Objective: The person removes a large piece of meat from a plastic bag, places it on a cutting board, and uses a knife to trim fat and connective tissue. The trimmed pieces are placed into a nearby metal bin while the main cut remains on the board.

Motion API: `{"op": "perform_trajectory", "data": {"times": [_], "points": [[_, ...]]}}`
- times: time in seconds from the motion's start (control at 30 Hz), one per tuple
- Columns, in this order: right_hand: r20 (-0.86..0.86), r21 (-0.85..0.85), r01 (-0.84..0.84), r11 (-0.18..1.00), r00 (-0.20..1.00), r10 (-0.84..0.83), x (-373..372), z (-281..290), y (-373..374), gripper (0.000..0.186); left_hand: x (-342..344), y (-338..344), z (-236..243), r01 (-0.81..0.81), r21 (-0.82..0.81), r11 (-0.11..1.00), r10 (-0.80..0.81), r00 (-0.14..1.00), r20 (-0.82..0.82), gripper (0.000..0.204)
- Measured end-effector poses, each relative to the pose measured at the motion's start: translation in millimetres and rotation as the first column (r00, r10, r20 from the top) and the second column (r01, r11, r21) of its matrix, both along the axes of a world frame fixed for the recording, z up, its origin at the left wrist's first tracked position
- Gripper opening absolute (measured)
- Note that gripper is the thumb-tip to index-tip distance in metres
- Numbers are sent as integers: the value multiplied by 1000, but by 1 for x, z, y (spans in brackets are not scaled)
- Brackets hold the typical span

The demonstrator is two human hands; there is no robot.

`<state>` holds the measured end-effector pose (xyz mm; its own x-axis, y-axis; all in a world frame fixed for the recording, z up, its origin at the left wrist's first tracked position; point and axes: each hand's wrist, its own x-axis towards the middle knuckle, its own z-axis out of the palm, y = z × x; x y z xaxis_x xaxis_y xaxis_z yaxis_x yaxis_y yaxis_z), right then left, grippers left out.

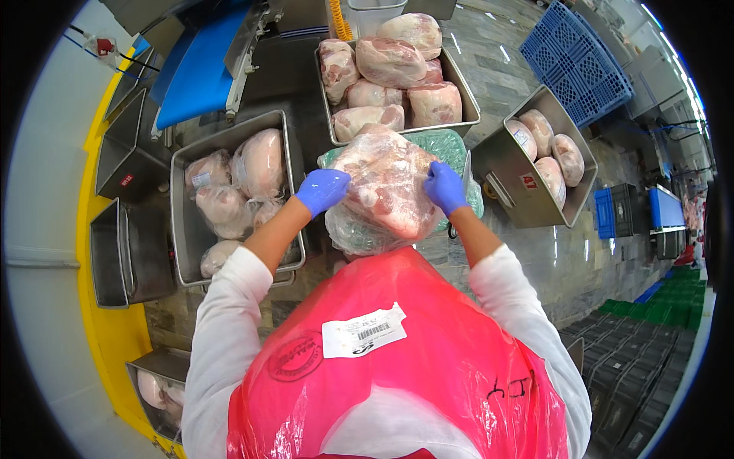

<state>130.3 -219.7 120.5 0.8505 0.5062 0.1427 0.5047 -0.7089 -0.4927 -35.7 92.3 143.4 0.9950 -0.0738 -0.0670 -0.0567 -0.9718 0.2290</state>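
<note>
1. Left hand, in a blue glove: fingers are curling onto the left edge of a bagged cut of raw meat, gripping its clear plastic wrap.
2. Right hand, also in a blue glove: fingers are closing on the right edge of the same cut, pinching the plastic.
3. Bagged cut of raw meat: it is sitting between both hands, in front of the chest, resting over a green cutting board.
4. Steel tray, beyond the board: it is holding several wrapped cuts piled together.
5. Steel bin, to the left: it is holding more bagged pieces.
6. Steel bin, to the right, tilted: it is holding four wrapped pieces.
7. Red plastic apron: it is covering the person's front and is bearing a white label.
8. Blue plastic crate: it is lying upper right, well apart from the hands.
</note>
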Motion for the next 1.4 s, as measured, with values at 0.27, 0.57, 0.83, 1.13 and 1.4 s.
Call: {"op": "perform_trajectory", "data": {"times": [0.27, 0.57, 0.83, 1.13, 1.4], "points": [[-237, 250, 432, 866, 895, -378, -29, -34, -146, 10, -69, -25, 1, -40, -250, 967, 99, 968, 229, 31], [-339, 322, 278, 905, 926, -164, -61, -11, -92, 8, -1, -103, -10, 123, -111, 986, -94, 966, 240, 51], [-290, 307, 255, 917, 943, -165, -74, -13, -101, 10, 54, -94, -38, -227, 237, 945, 166, 953, 254, 70], [-433, 331, 352, 875, 881, -190, -84, -14, -114, 12, 22, -52, 0, -89, 5, 996, 81, 927, 367, 44], [-338, 300, 182, 936, 938, -74, -80, -2, -91, 12, 73, 118, -31, -304, 63, 951, 241, 850, 468, 20]]}}
